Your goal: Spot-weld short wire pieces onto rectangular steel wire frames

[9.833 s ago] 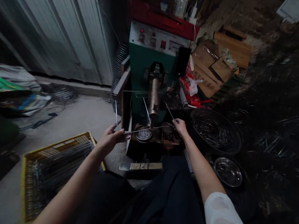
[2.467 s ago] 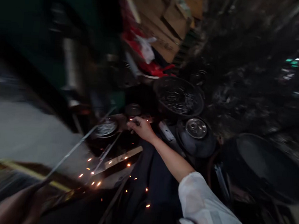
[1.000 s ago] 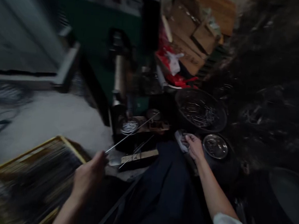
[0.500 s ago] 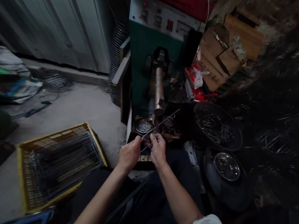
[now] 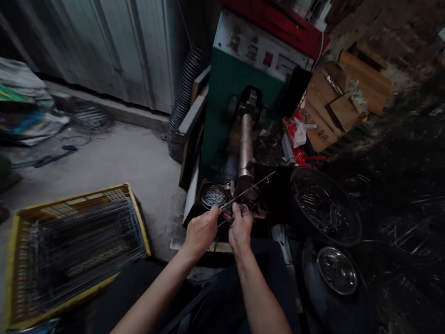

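A thin metal wire piece with a bent far end slants up to the right in front of the machine. My left hand is closed on its near part, thumb along the wire. Close beside it, my right hand pinches at the same wire work; its fingertips are partly hidden and dark. Just past my hands is the lower end of the thick metal arm of a green machine, which looks like a spot welder. A round dish of small shiny metal pieces sits just beyond my left hand.
At left on the floor stands a yellow crate with wire racks in it. To the right are a dark basin of wire pieces and a steel bowl on a dark round lid. Cardboard boxes lean behind, near a wire coil.
My view has shifted, so the machine and my hands appear farther right and lower. Both hands keep hold of the wire. The red light on the machine's panel no longer shows lit.
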